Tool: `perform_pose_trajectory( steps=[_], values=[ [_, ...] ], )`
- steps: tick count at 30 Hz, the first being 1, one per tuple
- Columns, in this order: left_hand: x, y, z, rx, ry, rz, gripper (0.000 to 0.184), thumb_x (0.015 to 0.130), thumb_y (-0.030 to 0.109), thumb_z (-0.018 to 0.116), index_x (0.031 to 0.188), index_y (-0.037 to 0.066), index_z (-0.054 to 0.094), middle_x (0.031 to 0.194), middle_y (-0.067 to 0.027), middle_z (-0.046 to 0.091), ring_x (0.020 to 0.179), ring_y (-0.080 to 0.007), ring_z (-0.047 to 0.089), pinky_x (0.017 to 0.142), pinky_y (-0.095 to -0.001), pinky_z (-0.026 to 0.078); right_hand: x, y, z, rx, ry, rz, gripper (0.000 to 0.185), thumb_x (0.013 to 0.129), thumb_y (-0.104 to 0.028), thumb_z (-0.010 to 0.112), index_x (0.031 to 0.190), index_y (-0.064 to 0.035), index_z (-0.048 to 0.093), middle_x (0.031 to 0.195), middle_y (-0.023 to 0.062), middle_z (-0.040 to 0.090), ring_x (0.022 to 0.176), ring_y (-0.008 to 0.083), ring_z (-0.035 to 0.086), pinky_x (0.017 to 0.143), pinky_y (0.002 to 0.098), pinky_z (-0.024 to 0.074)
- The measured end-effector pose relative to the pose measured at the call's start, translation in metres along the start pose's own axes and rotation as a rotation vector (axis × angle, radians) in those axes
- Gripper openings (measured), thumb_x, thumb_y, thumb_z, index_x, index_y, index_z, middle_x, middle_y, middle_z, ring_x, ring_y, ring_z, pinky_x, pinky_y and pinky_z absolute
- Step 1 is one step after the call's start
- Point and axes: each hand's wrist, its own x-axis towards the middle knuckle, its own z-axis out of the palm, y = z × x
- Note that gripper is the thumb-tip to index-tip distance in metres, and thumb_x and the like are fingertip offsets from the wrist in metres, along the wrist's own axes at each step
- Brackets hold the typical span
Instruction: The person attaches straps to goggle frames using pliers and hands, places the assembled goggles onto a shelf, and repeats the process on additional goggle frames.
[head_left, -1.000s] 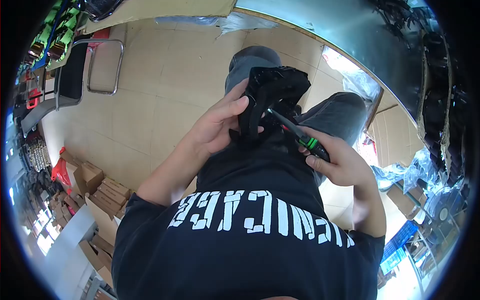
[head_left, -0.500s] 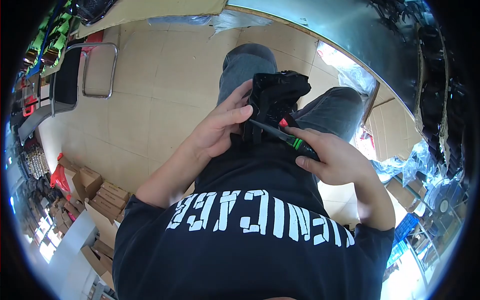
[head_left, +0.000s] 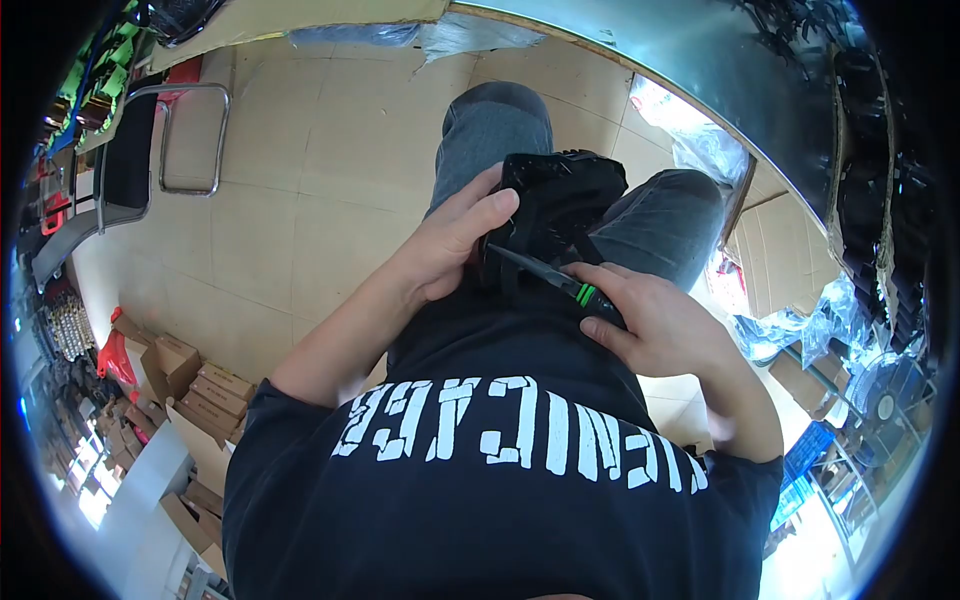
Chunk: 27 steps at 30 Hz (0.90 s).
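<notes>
A black, partly glossy item with strap-like parts (head_left: 565,190) rests over my lap between the knees; its exact kind is hard to make out. My left hand (head_left: 450,235) grips its left side, thumb on top and fingers partly hidden behind it. In my right hand (head_left: 650,320) is a knife (head_left: 545,270) with a tapered grey blade and a black handle with green bands. The blade points up and left, its tip at the item's lower left edge, near my left hand. Whether the tip touches the item, I cannot tell.
A dark glossy tabletop (head_left: 640,40) curves across the upper right, with black pieces at its right side. A metal-framed chair (head_left: 125,160) stands at left. Cardboard boxes (head_left: 215,395) are stacked lower left. Clear plastic wrap (head_left: 820,325) and a fan (head_left: 885,408) are at right.
The black item has tilted and shifted slightly down. The knife has moved a little left, and its tip is now lower along the item's edge. A red patch near my right fingers no longer shows.
</notes>
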Motion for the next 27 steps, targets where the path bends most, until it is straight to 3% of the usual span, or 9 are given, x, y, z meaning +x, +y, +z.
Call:
perform_pose_trajectory(
  steps=[6,15,27],
  values=[
    [-0.002,-0.001,0.005,0.088,0.06,-0.003,0.094,0.1,0.049,0.07,0.163,-0.006,0.027,0.151,-0.0193,0.052,0.139,-0.0226,0.05,0.116,-0.0342,0.041,-0.007,0.015,-0.003,0.024,-0.011,-0.021,0.064,0.095,-0.018,0.068,0.152,0.0008,0.047,0.123,0.028,0.066,0.116,0.0471,0.064,0.1,0.0493,0.05],
    [0.001,-0.011,0.004,0.175,0.044,0.075,0.084,0.102,0.05,0.067,0.163,0.003,0.034,0.141,-0.014,0.056,0.131,-0.0209,0.052,0.116,-0.0348,0.037,-0.001,0.007,-0.005,0.041,-0.055,0.007,0.06,0.096,-0.019,0.068,0.149,0.0022,0.049,0.131,0.0286,0.064,0.123,0.0455,0.062,0.106,0.0488,0.0489],
    [0.003,-0.017,0.005,0.214,0.086,0.051,0.085,0.101,0.048,0.067,0.163,0.0,0.035,0.148,-0.0151,0.054,0.136,-0.0225,0.048,0.119,-0.0353,0.033,-0.004,-0.006,0.0,0.095,-0.095,0.089,0.052,0.097,-0.013,0.063,0.145,0.0036,0.049,0.127,0.0306,0.065,0.121,0.0473,0.062,0.105,0.0495,0.0489]
  ],
)
